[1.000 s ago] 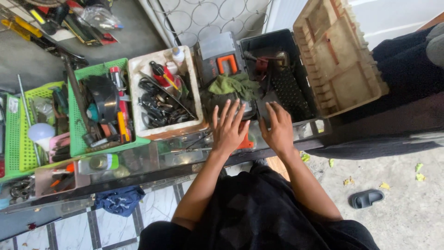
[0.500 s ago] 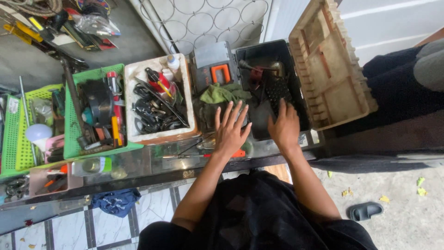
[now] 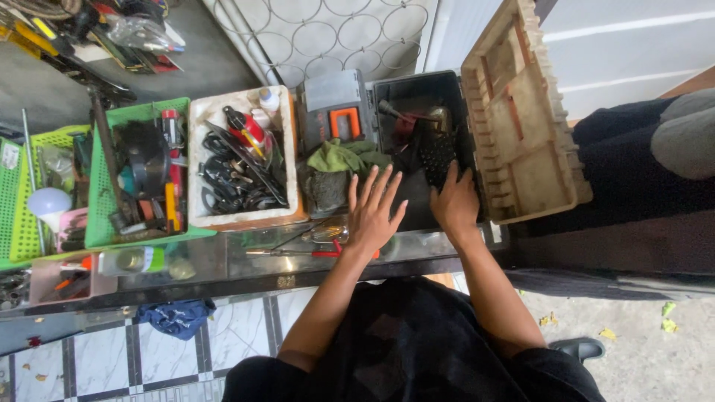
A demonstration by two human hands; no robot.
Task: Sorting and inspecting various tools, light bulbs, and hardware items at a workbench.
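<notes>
**Workbench stock, two hands at the open toolbox**

Head view, looking down.

- Left hand (image 3: pixel 374 212): fingers spread wide and flat, palm down, grasping nothing. It hovers over the near edge of the glass-topped table (image 3: pixel 223 260), fingertips towards a green cloth (image 3: pixel 335 156). Forearm runs straight up from the lap.
- Right hand (image 3: pixel 456 202): fingers together, laid flat inside the black toolbox (image 3: pixel 417 97) on a dark perforated tray (image 3: pixel 438 152); whether it grips the tray, cannot tell. Wrist crosses the box's near wall.
- Toolbox lid (image 3: pixel 521 112): beige, thrown open to the right, ribbed inside.
- Small grey case with orange latch (image 3: pixel 339 112): just left of the toolbox.
- White foam box (image 3: pixel 197 119): holds black cables and a red tool.
- Green basket (image 3: pixel 100 223): farther left, full of hand tools.
- Red-handled screwdriver (image 3: pixel 298 253): lies on the table beside the left wrist.
</notes>
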